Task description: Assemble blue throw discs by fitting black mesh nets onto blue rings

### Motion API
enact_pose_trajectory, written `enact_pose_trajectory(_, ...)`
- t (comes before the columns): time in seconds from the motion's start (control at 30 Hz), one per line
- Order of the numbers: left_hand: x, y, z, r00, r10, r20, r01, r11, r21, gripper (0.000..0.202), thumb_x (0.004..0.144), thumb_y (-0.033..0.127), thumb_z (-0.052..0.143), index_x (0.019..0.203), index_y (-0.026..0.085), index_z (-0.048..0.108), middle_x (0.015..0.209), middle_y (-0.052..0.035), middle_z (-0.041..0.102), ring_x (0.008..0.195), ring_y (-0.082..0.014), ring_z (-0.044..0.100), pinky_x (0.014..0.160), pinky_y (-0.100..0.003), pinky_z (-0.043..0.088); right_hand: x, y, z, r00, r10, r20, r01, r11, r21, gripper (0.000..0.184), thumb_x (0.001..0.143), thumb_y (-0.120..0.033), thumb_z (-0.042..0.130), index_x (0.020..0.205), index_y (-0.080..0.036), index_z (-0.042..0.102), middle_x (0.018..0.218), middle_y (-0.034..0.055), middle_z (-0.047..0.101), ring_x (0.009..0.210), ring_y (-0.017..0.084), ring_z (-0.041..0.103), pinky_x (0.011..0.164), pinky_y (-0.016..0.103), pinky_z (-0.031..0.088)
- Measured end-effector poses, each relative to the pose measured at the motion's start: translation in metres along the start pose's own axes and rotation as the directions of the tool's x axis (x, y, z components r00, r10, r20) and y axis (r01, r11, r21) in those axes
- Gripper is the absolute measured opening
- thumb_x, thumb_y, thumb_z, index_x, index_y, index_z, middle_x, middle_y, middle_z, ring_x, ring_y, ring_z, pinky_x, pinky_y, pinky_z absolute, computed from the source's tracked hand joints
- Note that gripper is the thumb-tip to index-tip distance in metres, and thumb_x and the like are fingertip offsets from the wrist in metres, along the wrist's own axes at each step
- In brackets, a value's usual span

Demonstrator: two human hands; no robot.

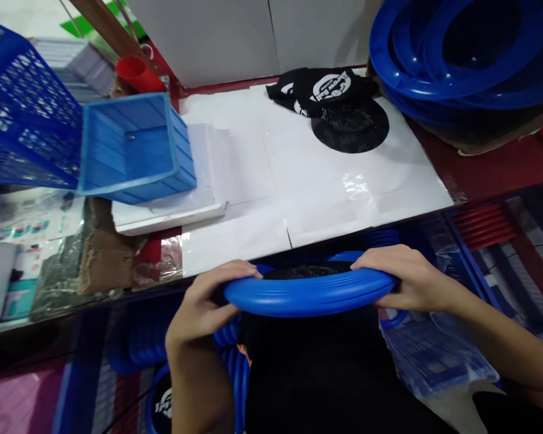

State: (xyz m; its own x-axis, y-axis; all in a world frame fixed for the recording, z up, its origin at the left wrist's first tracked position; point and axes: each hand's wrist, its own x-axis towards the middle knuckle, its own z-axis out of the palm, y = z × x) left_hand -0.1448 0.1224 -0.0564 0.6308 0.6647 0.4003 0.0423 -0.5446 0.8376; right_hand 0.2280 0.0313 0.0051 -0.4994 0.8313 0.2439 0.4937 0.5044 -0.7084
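A blue plastic ring [310, 296] is held nearly edge-on in front of my body, just off the table's near edge. My left hand [208, 301] grips its left side, thumb below and fingers over the top. On the opposite side my right hand [405, 274] is closed round the rim in the same way. Black mesh fabric [308, 271] shows inside the ring. Several black mesh discs with white "Throw Ball" print [335, 90] lie in a loose pile on the white-covered tabletop [262, 175].
Several blue rings [457, 78] are stacked in a box at the right. At the left stand a blue bin [131, 150], a blue perforated basket [27, 108] and a red cup [140, 73]. More blue rings [238, 374] and a plastic-wrapped crate [434, 355] are below the table.
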Motion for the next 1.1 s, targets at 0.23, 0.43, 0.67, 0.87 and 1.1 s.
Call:
enact_pose_trajectory(0.23,0.034,0.046,0.042,0.971,0.091,0.220,-0.132,0.974,0.182,0.047,0.104,0.039,0.072,0.146,0.019,0.064,0.115,-0.0139,0.080,0.103,-0.0236,0.077,0.090,-0.034,0.065,-0.001,-0.014,0.002,0.998,-0.038,0.048,0.050,0.961,-0.274,0.032,0.102,-0.032,0.071,0.130,-0.016,0.067,0.113,0.0102,0.083,0.095,0.022,0.082,0.085,0.031,0.063)
enact_pose_trajectory(0.43,0.034,0.036,0.039,0.967,0.200,0.158,-0.227,0.958,0.175,0.043,0.108,0.039,0.066,0.145,0.017,0.065,0.109,-0.0149,0.080,0.095,-0.0236,0.077,0.081,-0.035,0.064,-0.002,-0.015,-0.006,0.997,0.003,0.079,0.009,0.989,-0.147,0.048,0.101,-0.044,0.077,0.138,-0.017,0.064,0.119,0.0110,0.082,0.100,0.022,0.081,0.089,0.032,0.064)
enact_pose_trajectory(0.67,0.020,0.023,0.023,0.980,0.201,0.012,-0.201,0.980,-0.017,0.042,0.101,0.033,0.073,0.141,0.019,0.070,0.106,-0.0159,0.081,0.093,-0.0269,0.079,0.081,-0.040,0.066,-0.007,-0.003,-0.011,1.000,-0.014,0.024,0.013,0.999,0.036,0.037,0.098,-0.027,0.077,0.134,-0.020,0.067,0.111,0.0071,0.081,0.099,0.019,0.079,0.090,0.030,0.063)
enact_pose_trajectory(0.87,0.023,0.041,0.027,0.989,0.141,0.040,-0.146,0.970,0.193,0.050,0.102,0.048,0.073,0.143,0.021,0.068,0.101,-0.0098,0.082,0.086,-0.0222,0.078,0.078,-0.031,0.063,-0.004,-0.006,-0.010,1.000,0.000,-0.005,0.001,1.000,0.017,0.041,0.099,-0.034,0.078,0.136,-0.022,0.067,0.106,0.0048,0.081,0.089,0.018,0.079,0.084,0.027,0.062)
enact_pose_trajectory(1.1,0.032,0.062,0.025,0.973,0.129,0.192,-0.161,0.973,0.164,0.048,0.106,0.037,0.061,0.151,0.021,0.062,0.089,-0.0062,0.078,0.073,-0.0187,0.074,0.067,-0.029,0.059,-0.005,-0.013,-0.007,0.994,-0.089,0.061,0.092,0.995,-0.040,0.057,0.104,-0.046,0.072,0.152,-0.021,0.055,0.101,0.0047,0.078,0.082,0.016,0.075,0.074,0.027,0.059)
